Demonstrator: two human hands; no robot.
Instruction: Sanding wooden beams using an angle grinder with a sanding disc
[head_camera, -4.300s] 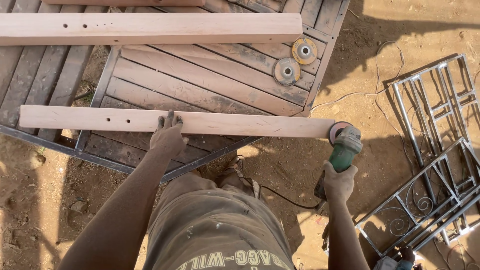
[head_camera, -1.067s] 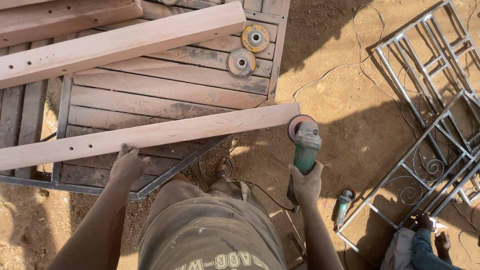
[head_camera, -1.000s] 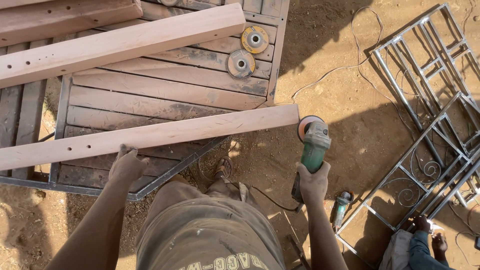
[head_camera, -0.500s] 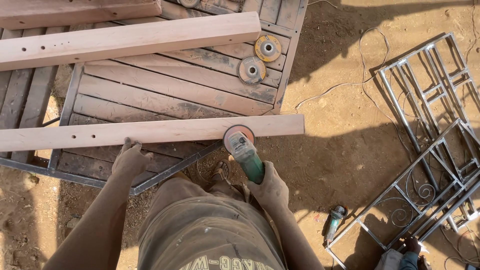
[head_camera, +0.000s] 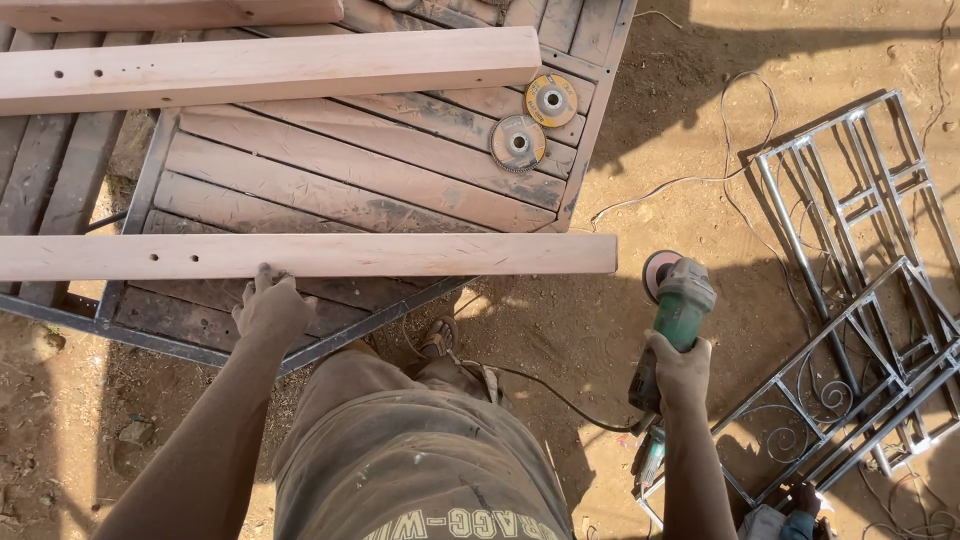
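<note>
Wooden beam (head_camera: 300, 256) lying across frame centre-left on slatted bench (head_camera: 350, 180), long axis horizontal | left hand (head_camera: 272, 308) pressing spread on its near edge | right hand (head_camera: 680, 368) gripping green angle grinder (head_camera: 678, 300), disc sitting just right of beam's end.

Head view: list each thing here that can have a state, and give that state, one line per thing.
Near plank: flat across the frame, left hand pressing its edge.
Angle grinder: gripped by right hand, disc just off the plank's end.
Two spare discs: lying flat on the slats.
</note>
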